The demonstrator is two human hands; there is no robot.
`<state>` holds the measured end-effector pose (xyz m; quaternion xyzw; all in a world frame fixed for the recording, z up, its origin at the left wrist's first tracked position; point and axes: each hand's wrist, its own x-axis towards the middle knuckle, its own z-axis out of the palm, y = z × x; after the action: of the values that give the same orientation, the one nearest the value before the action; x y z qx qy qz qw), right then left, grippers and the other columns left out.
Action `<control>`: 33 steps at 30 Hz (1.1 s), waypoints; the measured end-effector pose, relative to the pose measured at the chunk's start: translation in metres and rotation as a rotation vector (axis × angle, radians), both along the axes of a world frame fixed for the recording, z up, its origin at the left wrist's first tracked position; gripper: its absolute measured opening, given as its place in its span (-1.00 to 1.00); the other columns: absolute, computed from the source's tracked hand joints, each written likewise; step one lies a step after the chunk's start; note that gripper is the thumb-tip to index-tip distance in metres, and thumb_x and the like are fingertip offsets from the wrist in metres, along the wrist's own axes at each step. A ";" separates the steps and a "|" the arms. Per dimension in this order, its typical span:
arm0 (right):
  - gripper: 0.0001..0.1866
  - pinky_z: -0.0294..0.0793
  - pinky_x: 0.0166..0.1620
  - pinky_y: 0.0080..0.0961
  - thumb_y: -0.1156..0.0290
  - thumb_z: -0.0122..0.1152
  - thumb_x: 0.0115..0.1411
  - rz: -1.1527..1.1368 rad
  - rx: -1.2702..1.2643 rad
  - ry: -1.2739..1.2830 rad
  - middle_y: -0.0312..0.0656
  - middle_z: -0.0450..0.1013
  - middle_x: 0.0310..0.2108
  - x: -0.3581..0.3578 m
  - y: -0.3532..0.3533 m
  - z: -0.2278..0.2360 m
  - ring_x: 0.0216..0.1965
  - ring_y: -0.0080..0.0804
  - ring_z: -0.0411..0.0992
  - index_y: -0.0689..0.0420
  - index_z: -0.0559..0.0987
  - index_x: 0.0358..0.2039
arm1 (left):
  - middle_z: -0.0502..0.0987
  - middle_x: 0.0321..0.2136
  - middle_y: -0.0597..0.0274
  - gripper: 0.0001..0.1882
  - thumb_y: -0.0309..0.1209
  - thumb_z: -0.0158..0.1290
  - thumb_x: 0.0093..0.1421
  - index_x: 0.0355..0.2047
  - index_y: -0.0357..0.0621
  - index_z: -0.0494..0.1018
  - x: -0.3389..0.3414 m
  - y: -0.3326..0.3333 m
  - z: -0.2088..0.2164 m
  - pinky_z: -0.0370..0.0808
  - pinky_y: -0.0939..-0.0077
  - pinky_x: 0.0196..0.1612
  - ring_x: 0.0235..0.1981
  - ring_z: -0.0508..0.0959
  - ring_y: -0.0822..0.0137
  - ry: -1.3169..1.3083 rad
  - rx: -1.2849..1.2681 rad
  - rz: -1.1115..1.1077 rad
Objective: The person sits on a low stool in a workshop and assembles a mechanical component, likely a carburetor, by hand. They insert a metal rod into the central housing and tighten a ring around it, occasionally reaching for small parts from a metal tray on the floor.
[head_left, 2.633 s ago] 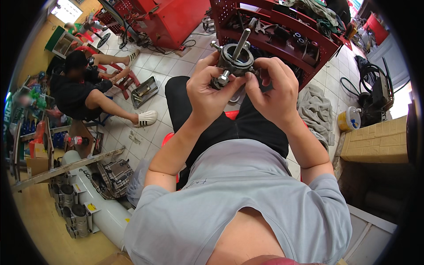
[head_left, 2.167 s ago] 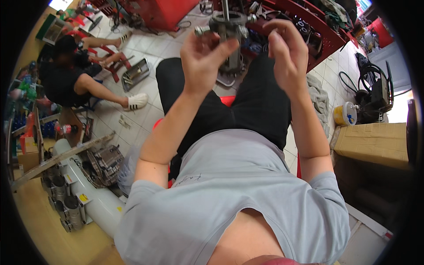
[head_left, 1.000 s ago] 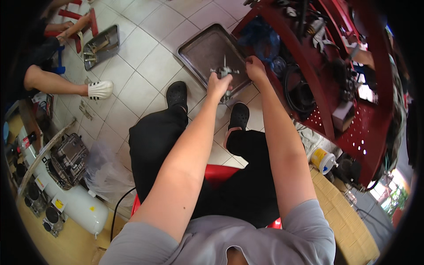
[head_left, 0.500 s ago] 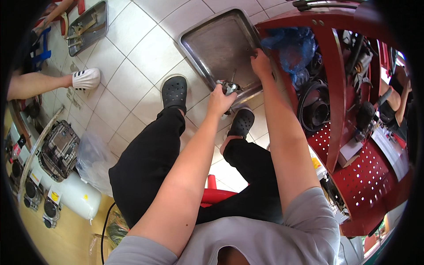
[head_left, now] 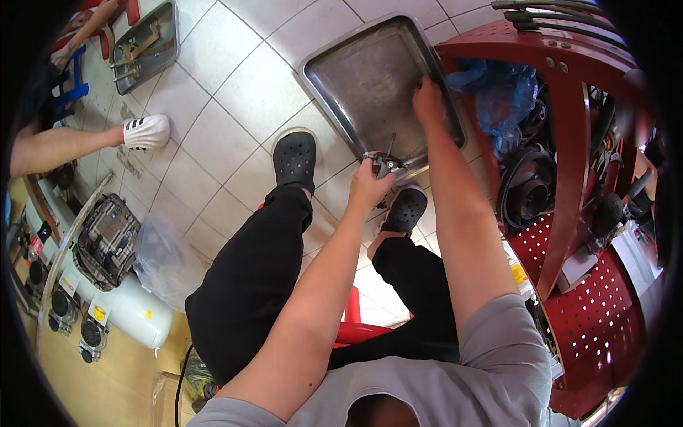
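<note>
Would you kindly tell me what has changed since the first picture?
The grey ring-topped metal part moved from above the lap down toward the shallow rectangular metal tray. The right hand's grip let go and is now over the tray; the left hand's grip stays on the part.

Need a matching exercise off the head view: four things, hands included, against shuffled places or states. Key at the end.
Things
1. blue plastic bag
2. left hand
3. clear plastic bag
4. right hand

Places or states
A. near the white tank
B. seen over the large tray
C. at the red cart
D. gripping a metal part

Pairs: 1-C, 2-D, 3-A, 4-B
</note>
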<state>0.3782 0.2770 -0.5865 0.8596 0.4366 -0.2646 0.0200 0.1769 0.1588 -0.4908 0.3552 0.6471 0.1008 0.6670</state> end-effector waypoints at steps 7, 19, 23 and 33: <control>-0.67 0.49 -0.15 -0.18 0.27 0.23 -0.01 0.022 0.137 0.141 0.03 0.53 -0.29 0.001 -0.004 0.021 -0.17 -0.02 0.50 0.14 0.52 -0.24 | 0.56 -0.45 0.06 -0.55 -0.27 0.14 -0.06 -0.18 -0.27 0.43 0.005 0.012 -0.005 0.50 0.31 -0.27 -0.35 0.61 0.13 0.161 0.015 -0.014; -0.75 0.38 -0.38 -0.58 0.37 0.21 -0.02 -0.207 0.236 0.918 -0.29 0.48 -0.50 0.001 -0.009 0.207 -0.49 -0.56 0.41 0.24 0.58 -0.32 | 0.59 -0.50 0.10 -0.43 -0.18 0.35 -0.20 -0.27 -0.34 0.45 0.038 0.044 0.065 0.53 0.43 -0.35 -0.47 0.62 0.30 0.016 0.290 -0.135; -0.77 0.29 -0.48 -0.68 0.42 0.16 0.06 -0.056 0.441 0.733 -0.39 0.40 -0.55 -0.002 -0.031 0.328 -0.54 -0.69 0.32 0.19 0.57 -0.24 | 0.61 -0.45 0.05 -0.38 -0.11 0.36 -0.22 -0.25 -0.31 0.46 0.036 0.053 0.165 0.53 0.34 -0.27 -0.42 0.63 0.17 -0.065 0.646 -0.223; -0.78 0.39 -0.16 -0.62 0.51 0.12 0.12 0.182 0.903 0.445 -0.27 0.51 -0.32 -0.088 -0.220 0.605 -0.29 -0.60 0.40 0.27 0.58 -0.21 | 0.60 -0.40 0.01 -0.45 -0.23 0.32 -0.15 -0.13 -0.15 0.45 -0.048 -0.009 0.405 0.54 0.24 -0.24 -0.32 0.62 0.02 -0.395 1.359 -0.552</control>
<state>0.2904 0.0572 0.0180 0.6638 0.5740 -0.2235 -0.4242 0.1286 0.1498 -0.0857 0.8125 0.1988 0.3684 0.4058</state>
